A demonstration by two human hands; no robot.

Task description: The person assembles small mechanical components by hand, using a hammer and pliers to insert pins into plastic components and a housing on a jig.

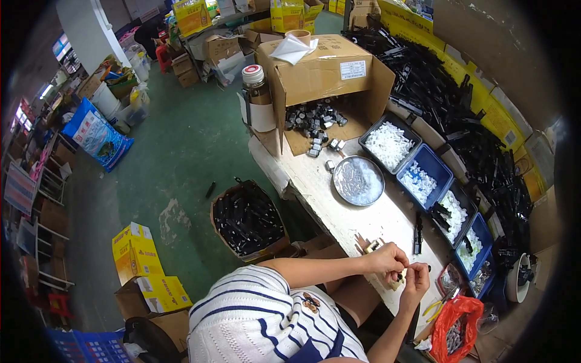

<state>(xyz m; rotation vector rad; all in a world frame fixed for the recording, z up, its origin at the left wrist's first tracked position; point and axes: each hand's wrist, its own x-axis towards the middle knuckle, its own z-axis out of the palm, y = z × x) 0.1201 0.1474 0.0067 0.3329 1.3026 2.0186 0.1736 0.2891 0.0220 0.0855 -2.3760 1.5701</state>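
At the near edge of the white worktop [339, 218], my left hand [386, 259] and my right hand [417, 281] meet with fingertips pinched. Between and just below them is a small cream-and-dark piece [398, 278]; which hand grips it, and its kind, I cannot make out. A pale block-like fixture [374, 245] lies beside my left hand, partly covered by it. Farther off, a long black plastic part [418, 233] rests on the worktop. Yellow-handled pliers [433, 310] lie beyond my right wrist.
A round metal tray [384, 184] holds small clear pieces. Blue bins [440, 160] with white parts line the right, before heaped black parts [436, 91]. A cardboard box [321, 81] holds metal fittings. A red bag [475, 307] sits near right; a carton [272, 246] of black parts stands on the floor.
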